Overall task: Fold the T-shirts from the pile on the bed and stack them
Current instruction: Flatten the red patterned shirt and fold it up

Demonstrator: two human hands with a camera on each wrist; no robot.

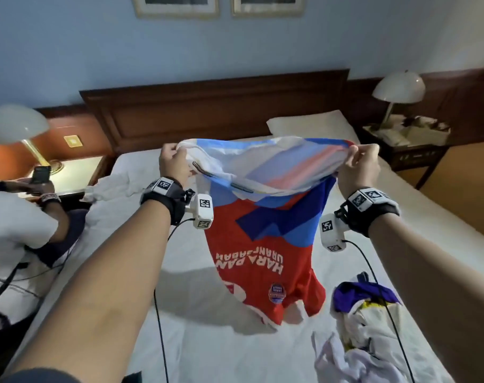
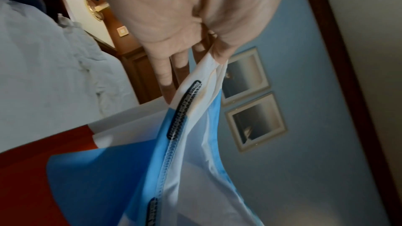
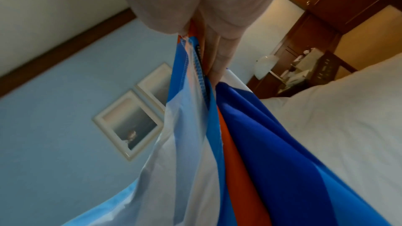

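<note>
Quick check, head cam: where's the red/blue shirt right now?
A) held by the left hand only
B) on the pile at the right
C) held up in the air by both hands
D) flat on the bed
C: the left hand and the right hand each pinch an end of the shirt at its top edge, and it hangs above the bed, apart from the pile.

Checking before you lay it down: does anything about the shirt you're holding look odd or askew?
Yes. The red and blue T-shirt hangs upside down: left hand and right hand each grip the hem, the lettering reads inverted, and collar and sleeves dangle just above the bed. No damage shows.
</note>
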